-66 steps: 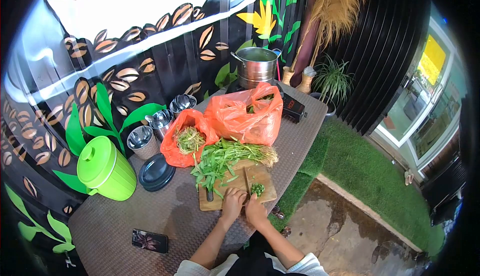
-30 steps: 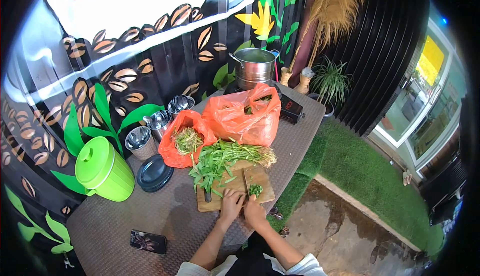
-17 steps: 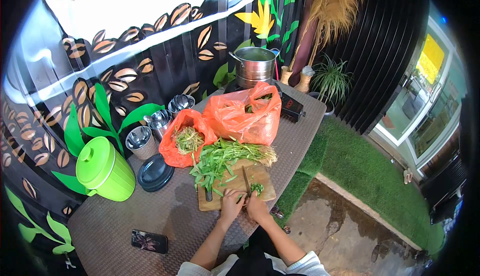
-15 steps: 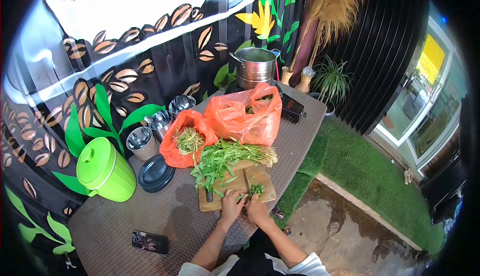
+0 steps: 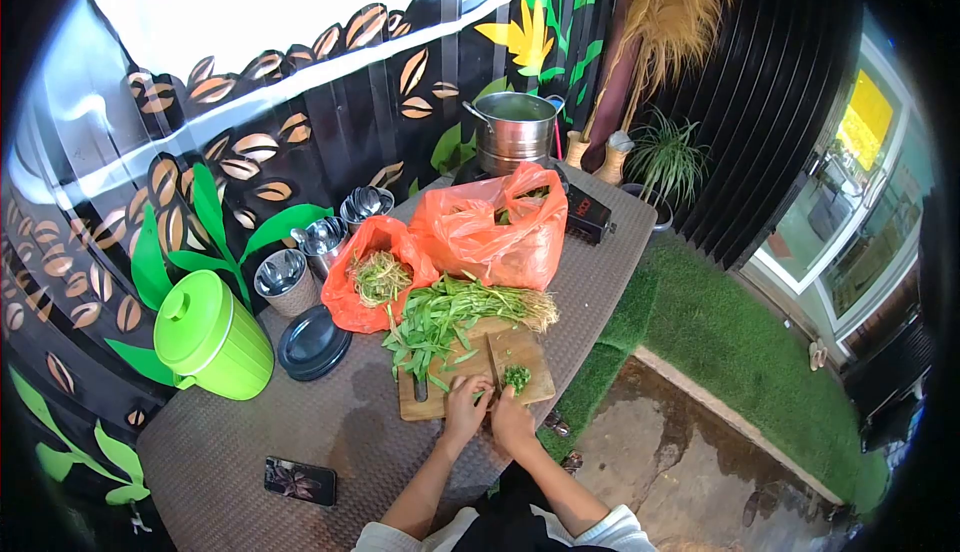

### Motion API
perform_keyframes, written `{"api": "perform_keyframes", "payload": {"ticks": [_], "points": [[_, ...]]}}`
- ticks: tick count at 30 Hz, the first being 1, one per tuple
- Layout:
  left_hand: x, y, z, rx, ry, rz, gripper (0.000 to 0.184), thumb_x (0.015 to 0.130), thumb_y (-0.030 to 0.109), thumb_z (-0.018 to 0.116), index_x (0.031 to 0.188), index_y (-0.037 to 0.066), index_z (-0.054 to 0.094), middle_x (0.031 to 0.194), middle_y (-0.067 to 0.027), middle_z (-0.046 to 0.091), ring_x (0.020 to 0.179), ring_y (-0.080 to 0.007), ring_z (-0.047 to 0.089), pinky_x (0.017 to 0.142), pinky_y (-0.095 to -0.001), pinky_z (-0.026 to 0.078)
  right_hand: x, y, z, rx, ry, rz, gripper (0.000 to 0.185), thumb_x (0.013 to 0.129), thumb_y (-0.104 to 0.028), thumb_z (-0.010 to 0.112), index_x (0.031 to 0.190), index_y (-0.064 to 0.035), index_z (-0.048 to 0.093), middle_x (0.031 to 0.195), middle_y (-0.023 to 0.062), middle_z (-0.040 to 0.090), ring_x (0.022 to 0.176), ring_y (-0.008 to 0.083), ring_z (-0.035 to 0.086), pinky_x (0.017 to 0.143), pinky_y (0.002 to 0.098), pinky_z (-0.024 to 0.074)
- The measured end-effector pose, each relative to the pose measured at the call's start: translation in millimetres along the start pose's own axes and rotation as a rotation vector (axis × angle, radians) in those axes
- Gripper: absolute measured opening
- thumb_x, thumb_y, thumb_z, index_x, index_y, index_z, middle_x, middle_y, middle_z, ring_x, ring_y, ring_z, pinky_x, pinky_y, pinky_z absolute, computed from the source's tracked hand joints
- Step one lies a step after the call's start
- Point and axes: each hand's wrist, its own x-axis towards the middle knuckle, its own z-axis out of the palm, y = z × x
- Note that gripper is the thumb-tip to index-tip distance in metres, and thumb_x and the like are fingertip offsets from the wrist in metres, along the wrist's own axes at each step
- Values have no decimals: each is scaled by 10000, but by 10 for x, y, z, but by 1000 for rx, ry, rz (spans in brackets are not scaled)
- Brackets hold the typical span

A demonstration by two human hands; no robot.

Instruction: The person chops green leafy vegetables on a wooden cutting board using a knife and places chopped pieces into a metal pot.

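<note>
My right hand (image 5: 512, 422) is closed round the handle of a knife (image 5: 493, 360), whose blade points away from me over the wooden cutting board (image 5: 460, 410). Close beside it on the left, my left hand (image 5: 466, 408) has its fingers bent at the board's near edge, around greens too small to make out clearly. Chopped greens (image 5: 517, 379) lie in a small pile just right of the blade. A bunch of leafy greens (image 5: 440, 320) covers the board's far left part, its roots pointing right.
Behind the board stand an open red bag of stems (image 5: 378, 279) and a fuller red bag (image 5: 495, 237). A steel pot (image 5: 513, 132) is at the far end. Left are a green lidded bucket (image 5: 215, 337), dark plates (image 5: 314, 342), utensil holders (image 5: 285, 282) and a phone (image 5: 300, 481).
The knife and both hands have shifted only slightly at the board's near edge. The green piece seen by my left fingers half a second ago shows less now. The view has moved a little.
</note>
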Motion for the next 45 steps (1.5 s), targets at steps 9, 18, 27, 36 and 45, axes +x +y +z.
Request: {"api": "perform_keyframes", "payload": {"ticks": [9,18,27,36,45], "points": [[119,52,75,-103,-39,-117,104,707,53,713,800,29,674,837,-98,637,777,-221,557,708,-337,468,102,178,-170,-50,-22,-57,308,897,-231,432,1053,30,383,827,296,611,796,445,613,696,518,486],[63,-28,72,138,45,126,117,711,55,682,825,29,672,855,-113,599,881,-294,530,772,-386,446,9,22,-50,-77,74,-27,324,888,-231,467,1062,31,387,761,246,630,761,400,636,666,492,503],[71,-8,97,132,71,106,93,729,63,667,813,28,645,856,-113,594,878,-308,524,763,-387,442,-19,-37,-153,-36,-63,3,352,905,-246,425,1083,53,369,850,309,609,814,454,609,711,524,481],[29,8,107,92,77,83,75,746,59,649,808,19,653,869,-113,603,888,-298,509,790,-390,431,-28,25,-52,-61,19,-40,333,889,-256,477,1049,18,373,813,267,627,796,431,628,692,500,505],[-3,-7,56,107,75,168,170,750,48,645,915,23,669,848,-99,631,891,-269,544,794,-373,443,-15,63,-87,-50,25,-110,347,895,-267,471,1041,34,380,810,267,625,781,424,625,681,497,501]]}}
